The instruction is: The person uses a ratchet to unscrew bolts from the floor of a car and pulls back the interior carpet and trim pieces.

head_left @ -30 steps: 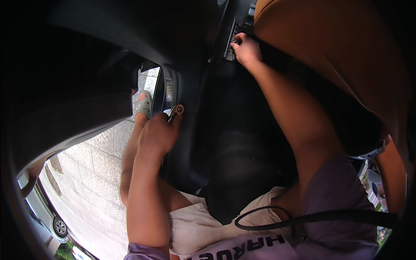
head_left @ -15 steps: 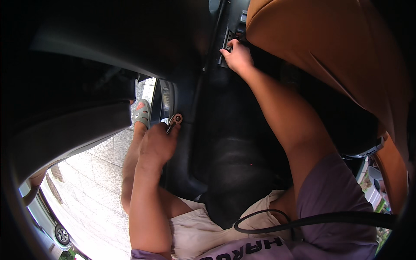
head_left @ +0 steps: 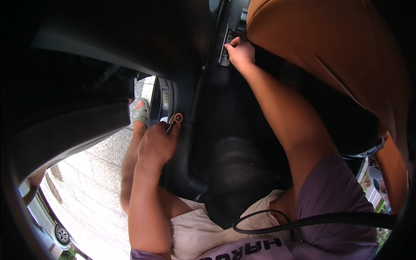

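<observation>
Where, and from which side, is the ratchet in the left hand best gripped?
Likely by the handle end, hidden in the left hand, coming from the person's own side: the ratchet's round head points away, and its narrow neck runs back into the fist.

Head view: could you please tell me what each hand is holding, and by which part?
The left hand holds a wrench by its handle. The right hand is at the metal rail; whether it holds anything cannot be told.
</observation>
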`<state>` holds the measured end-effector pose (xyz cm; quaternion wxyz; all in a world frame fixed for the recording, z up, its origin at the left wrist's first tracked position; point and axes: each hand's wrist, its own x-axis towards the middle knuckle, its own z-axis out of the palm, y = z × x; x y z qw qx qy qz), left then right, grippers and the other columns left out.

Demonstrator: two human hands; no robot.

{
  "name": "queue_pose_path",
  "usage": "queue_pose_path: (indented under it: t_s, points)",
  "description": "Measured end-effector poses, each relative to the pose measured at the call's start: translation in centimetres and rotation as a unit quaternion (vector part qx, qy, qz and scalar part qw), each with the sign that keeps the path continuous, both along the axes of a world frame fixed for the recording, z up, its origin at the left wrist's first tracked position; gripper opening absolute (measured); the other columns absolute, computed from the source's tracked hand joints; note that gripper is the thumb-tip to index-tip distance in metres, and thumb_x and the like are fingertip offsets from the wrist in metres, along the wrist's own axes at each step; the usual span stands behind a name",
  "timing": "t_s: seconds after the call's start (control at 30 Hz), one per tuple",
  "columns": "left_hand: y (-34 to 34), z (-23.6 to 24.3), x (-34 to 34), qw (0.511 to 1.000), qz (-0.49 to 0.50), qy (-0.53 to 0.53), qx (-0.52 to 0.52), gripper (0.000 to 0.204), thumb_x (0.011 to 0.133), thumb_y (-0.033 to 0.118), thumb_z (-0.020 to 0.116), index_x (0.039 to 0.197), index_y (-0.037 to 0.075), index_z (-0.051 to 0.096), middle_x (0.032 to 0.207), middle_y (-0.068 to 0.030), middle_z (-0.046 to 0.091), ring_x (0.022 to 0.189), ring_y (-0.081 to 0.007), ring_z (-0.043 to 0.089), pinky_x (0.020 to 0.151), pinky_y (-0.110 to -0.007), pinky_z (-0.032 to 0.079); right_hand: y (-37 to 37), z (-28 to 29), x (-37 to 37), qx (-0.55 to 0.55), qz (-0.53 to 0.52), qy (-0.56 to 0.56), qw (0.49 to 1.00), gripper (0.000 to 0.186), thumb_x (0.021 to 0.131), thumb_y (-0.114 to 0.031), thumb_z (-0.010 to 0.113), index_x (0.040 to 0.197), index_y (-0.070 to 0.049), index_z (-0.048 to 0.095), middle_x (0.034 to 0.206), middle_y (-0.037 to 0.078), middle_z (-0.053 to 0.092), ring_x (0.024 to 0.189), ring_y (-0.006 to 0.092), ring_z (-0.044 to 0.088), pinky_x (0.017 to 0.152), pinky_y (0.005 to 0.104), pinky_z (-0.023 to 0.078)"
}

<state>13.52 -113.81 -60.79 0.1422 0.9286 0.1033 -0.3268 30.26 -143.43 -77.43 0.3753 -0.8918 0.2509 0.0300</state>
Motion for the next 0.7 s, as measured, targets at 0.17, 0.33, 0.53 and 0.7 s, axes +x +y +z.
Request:
queue_pose_path:
  t_s: [0.17, 0.33, 0.53, 0.7]
  points:
    - [0.0, -0.2, -0.1, 1.0, 0.002, -0.004, 0.009, 0.059, 0.103, 0.053, 0.058, 0.113, -0.002, 0.076, 0.102, -0.0313, 0.074, 0.105, -0.0446, 0.072, 0.095, -0.048, 0.054, 0.8, -0.1, 0.1, -0.059, 0.049, -0.066, 0.995, 0.019, 0.093, -0.023, 0.071, 0.107, -0.01, 0.072, 0.117, 0.014, 0.074, 0.111, 0.0323, 0.071, 0.097, 0.0436, 0.057]
    - [0.0, -0.4, -0.1, 1.0, 0.003, 0.005, 0.006, 0.059, 0.103, 0.053, 0.058, 0.115, -0.001, 0.076, 0.102, -0.031, 0.074, 0.105, -0.0444, 0.072, 0.095, -0.048, 0.054, 0.7, -0.9, 0.0, -0.063, 0.037, -0.047, 0.996, 0.028, 0.094, -0.026, 0.072, 0.117, -0.012, 0.072, 0.111, 0.016, 0.075, 0.106, 0.0339, 0.072, 0.094, 0.043, 0.056]
    - [0.0, -0.3, 0.0, 1.0, 0.001, 0.005, 0.009, 0.06, 0.103, 0.054, 0.058, 0.115, -0.002, 0.076, 0.102, -0.0305, 0.074, 0.105, -0.044, 0.072, 0.095, -0.048, 0.054, 0.7, -0.7, -0.1, -0.109, 0.054, -0.062, 0.991, 0.021, 0.096, -0.022, 0.069, 0.112, -0.009, 0.074, 0.11, 0.016, 0.075, 0.107, 0.0347, 0.071, 0.096, 0.0435, 0.055]
    - [0.0, -0.4, 0.0, 1.0, 0.002, 0.008, 0.014, 0.06, 0.103, 0.054, 0.057, 0.114, -0.002, 0.075, 0.102, -0.0307, 0.074, 0.105, -0.0443, 0.072, 0.095, -0.048, 0.054, 0.3, -0.1, -0.5, -0.107, 0.099, -0.078, 0.986, 0.022, 0.094, -0.02, 0.068, 0.113, -0.01, 0.074, 0.117, 0.017, 0.073, 0.112, 0.0353, 0.069, 0.099, 0.0445, 0.054]
